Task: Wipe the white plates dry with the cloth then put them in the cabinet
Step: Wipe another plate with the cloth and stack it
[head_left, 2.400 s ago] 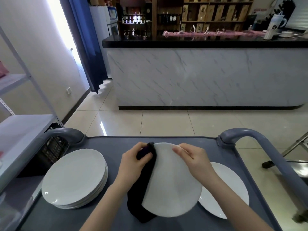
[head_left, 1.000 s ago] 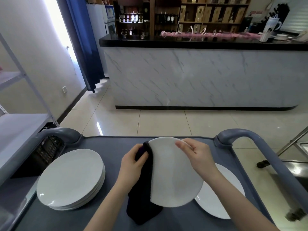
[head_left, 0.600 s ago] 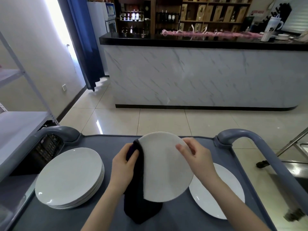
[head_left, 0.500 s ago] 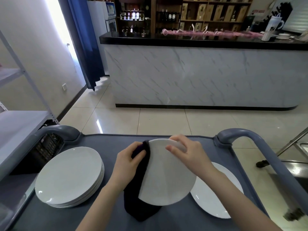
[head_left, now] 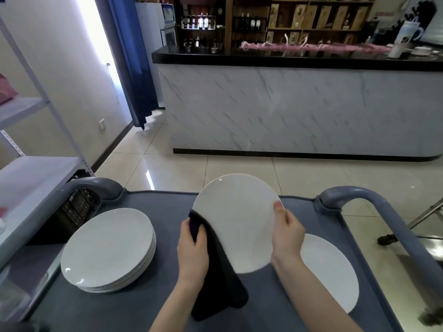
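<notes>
Pinching w/ your right hand (head_left: 287,238), thumb on the near face and fingers behind, you hold the round white ceramic plate (head_left: 235,221) by its rim at 3 o'clock. It's tilted up over the grey plastic cart top (head_left: 167,204), approx. centre. Your left hand (head_left: 193,250) curls round the dark fabric cloth (head_left: 215,283), bunched vs. the rim at 9 o'clock; the rest hangs toward 6 o'clock. Likely reason: one hand steadies and turns, the other presses cloth on the edge, so drying looks mid-way. At 9 o'clock of the held one sits a stack of white plates (head_left: 107,248). A single white plate (head_left: 330,271) lies flat at 4 o'clock, partly under your right wrist. Prob. separate piles for wiped vs. unwiped; which is which, can't tell. No cabinet identifiable in view.
</notes>
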### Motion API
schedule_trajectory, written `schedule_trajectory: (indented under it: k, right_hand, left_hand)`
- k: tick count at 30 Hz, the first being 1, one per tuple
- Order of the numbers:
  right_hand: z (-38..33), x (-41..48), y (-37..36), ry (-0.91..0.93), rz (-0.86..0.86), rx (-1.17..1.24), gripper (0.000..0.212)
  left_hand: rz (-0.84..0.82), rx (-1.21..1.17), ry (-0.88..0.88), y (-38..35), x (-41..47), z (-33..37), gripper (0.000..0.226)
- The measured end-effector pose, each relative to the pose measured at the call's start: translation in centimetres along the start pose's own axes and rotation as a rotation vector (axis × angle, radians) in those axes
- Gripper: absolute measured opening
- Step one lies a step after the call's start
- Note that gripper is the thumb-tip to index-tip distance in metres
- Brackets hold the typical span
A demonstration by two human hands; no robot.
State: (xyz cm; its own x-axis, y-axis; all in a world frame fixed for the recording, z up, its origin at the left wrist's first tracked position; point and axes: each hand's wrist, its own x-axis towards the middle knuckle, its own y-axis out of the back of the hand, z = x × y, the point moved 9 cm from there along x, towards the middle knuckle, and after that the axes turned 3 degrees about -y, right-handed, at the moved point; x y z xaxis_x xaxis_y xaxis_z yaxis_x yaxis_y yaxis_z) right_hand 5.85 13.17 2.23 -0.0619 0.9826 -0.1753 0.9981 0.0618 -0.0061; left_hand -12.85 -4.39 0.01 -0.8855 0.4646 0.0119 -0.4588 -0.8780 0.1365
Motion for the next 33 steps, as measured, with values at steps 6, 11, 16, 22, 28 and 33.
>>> schedule_trajectory:
  k: [6, 11, 16, 22, 28, 33]
  right_hand:
    - [1.0, -0.7, -0.3, 0.009, -0.031, -0.029, 0.035]
    - [-3.6, 1.0, -1.6, 0.310, -0.315, -0.357, 0.008]
    - [-5.1, 0.8, -4.0, 0.407, -0.579, -0.556, 0.033]
    - [-2.7, 1.1, -1.5, 0.163, -0.295, -0.146, 0.045]
    - [-1.6, -0.3, -0.6, 0.194, -0.207, -0.286, 0.022]
    - [-4.7, -5.6, -2.7, 0.970, -0.543, -0.825, 0.057]
  left_hand:
    - [0.085, -0.032, 0.055, -0.3, 0.3, 0.1, 0.016]
    - [-0.056, 0.043, -0.116, 0.7, 1.9, 2.5, 0.027]
    - [-0.229, 0.143, -0.231, -0.3, 2.0, 3.7, 0.030]
    - [-0.127, 0.031, -0.070, 0.2, 1.6, 2.0, 0.020]
    - [-0.023, -0.027, 0.074, 0.2, 0.5, -0.5, 0.019]
    - [-0.006, -0.083, 0.171, 0.9, 1.4, -1.4, 0.031]
